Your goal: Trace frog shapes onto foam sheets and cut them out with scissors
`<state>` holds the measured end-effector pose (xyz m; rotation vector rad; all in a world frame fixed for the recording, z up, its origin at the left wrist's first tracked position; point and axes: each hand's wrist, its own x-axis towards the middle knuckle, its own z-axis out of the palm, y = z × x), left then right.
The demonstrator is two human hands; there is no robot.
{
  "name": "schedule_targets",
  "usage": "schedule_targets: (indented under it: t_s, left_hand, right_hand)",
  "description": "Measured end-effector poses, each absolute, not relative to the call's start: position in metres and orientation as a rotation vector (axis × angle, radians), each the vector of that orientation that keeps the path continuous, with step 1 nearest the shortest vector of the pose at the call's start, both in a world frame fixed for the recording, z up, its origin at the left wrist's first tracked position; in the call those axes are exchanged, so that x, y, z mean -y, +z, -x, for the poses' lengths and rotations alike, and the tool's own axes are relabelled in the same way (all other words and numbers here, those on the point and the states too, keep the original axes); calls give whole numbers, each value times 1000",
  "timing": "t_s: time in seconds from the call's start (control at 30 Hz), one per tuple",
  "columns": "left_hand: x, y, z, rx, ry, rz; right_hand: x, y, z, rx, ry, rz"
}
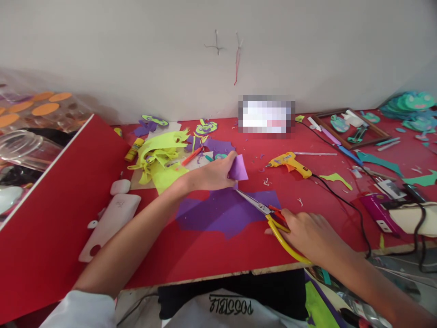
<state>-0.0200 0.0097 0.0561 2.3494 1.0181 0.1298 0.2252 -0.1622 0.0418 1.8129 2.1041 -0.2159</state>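
Observation:
My left hand (216, 174) is closed on a small piece of light purple foam sheet (241, 167), pinched between thumb and fingers and held above the table. In my right hand (303, 230) is a pair of yellow-handled scissors (256, 205), the blades pointing up and left. Their tips reach the lower edge of the piece by my left fingers; whether they touch it I cannot tell. A slim red part (276, 212) shows by the right fingers, its kind unclear. Under the blades lies a larger dark purple sheet (218, 212) with cut edges.
A yellow glue gun (289, 164) with a black cord lies to the right. Yellow-green offcuts (164, 152) are heaped behind my left forearm. A white power bank-like box (109, 228) rests at left. Further right are a wooden frame (348, 130) and a magenta power strip (378, 214).

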Motion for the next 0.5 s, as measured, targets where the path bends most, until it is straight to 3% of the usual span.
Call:
schedule_targets:
  t_s: [0.17,0.5]
  left_hand:
    - [-12,54,11,-1315,334,-2381]
    - [-24,38,26,-1407,189,-2493]
  right_hand:
    - [163,40,-220,-2167,-165,-1824]
    - [157,37,-227,-2275,-47,-1835]
